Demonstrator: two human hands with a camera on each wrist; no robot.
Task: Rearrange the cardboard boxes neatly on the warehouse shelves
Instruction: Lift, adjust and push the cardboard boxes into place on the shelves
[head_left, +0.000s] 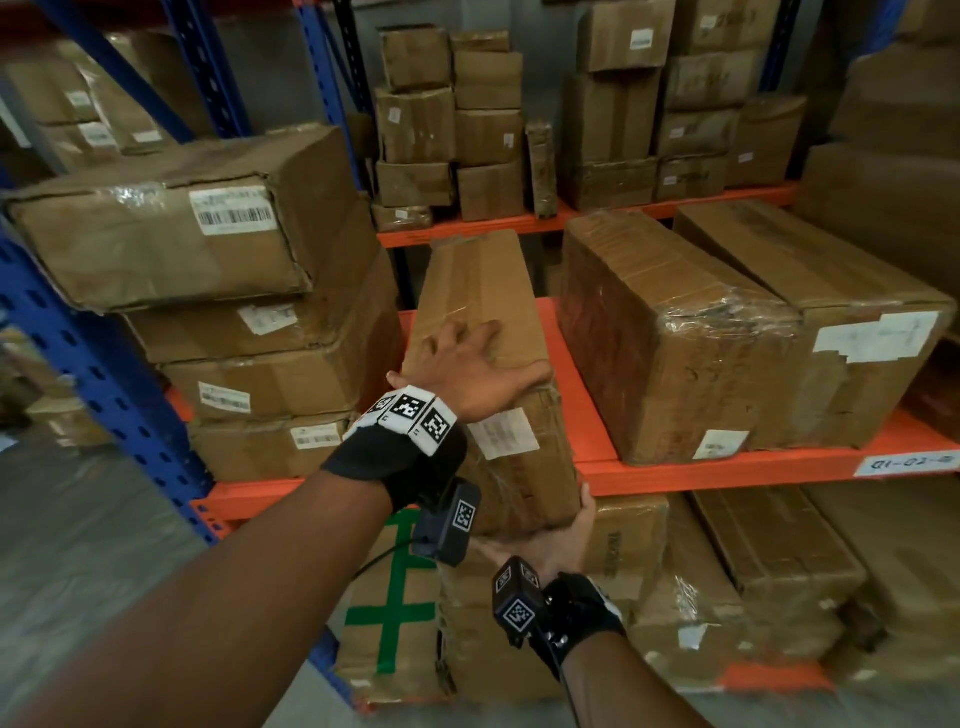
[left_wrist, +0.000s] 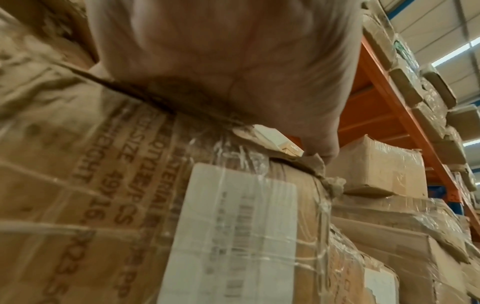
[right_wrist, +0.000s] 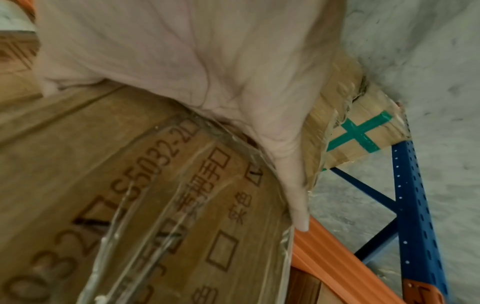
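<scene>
A long brown cardboard box lies lengthwise on the orange shelf, its near end sticking out over the front beam. My left hand lies flat on the box's top with fingers spread and the thumb reaching the right edge. My right hand is under the near bottom end, palm up, with one digit rising along the right side. In the left wrist view my palm presses the taped, labelled box. In the right wrist view my palm supports the printed box, with a straight finger along its edge.
A stack of several boxes fills the shelf's left side beside a blue upright. Two large wrapped boxes sit to the right. Below stands a box with green tape. Small boxes line the back shelf.
</scene>
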